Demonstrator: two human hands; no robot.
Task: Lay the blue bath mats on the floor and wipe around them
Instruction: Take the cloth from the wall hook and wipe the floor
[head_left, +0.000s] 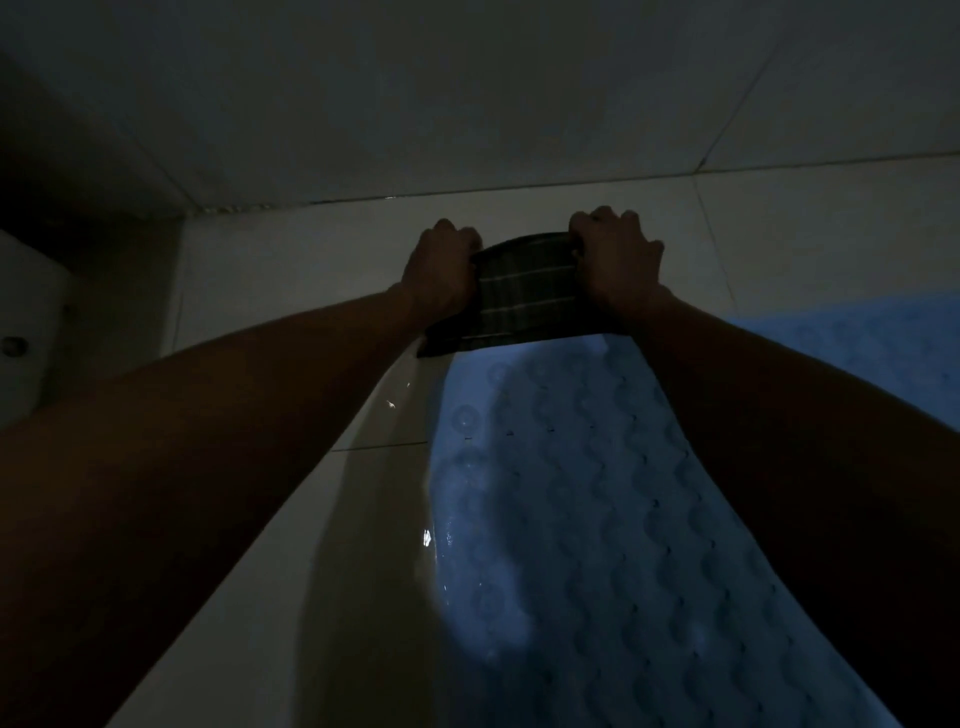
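A blue bath mat (571, 493) with a wavy pattern lies flat on the pale tiled floor (311, 270), running from the bottom of the view up the middle. A second blue mat (872, 343) shows at the right edge. Past the first mat's far end, a dark checked cloth (524, 296) lies on the floor. My left hand (441, 270) grips its left side and my right hand (618, 260) grips its right side, fingers curled over the cloth's far edge. The scene is dim.
A tiled wall (467, 93) rises just beyond the cloth, meeting the floor along a grout line. A white fixture (26, 322) with a round fitting stands at the far left. Wet glints show on the tiles left of the mat.
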